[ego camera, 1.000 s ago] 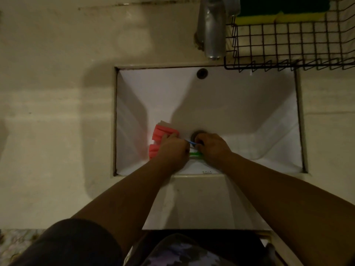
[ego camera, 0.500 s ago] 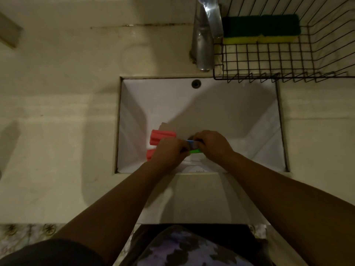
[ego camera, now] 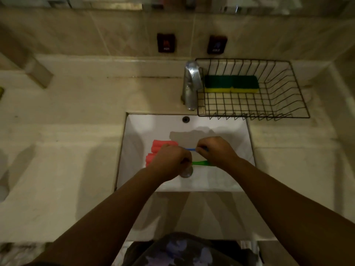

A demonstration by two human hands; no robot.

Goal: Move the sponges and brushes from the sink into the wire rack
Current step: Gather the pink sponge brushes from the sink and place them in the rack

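In the white sink [ego camera: 134, 143], pink sponges [ego camera: 160, 148] lie at the left, partly under our left hand [ego camera: 171, 162], which is closed around the ends of a blue brush [ego camera: 190, 149] and a green brush [ego camera: 200, 163]. Our right hand [ego camera: 217, 150] pinches the other ends. Farther right, the wire rack [ego camera: 278, 104] holds two green-and-yellow sponges [ego camera: 231, 84].

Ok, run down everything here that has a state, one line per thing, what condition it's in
Left hand: closed over both brush handles.
Right hand: closed on the same two handles.
Blue brush: held between the hands, over the sink.
Green brush: held likewise.
Pink sponges: lying in the sink.
Green-yellow sponges: already in the wire rack.
Faucet: no water running.
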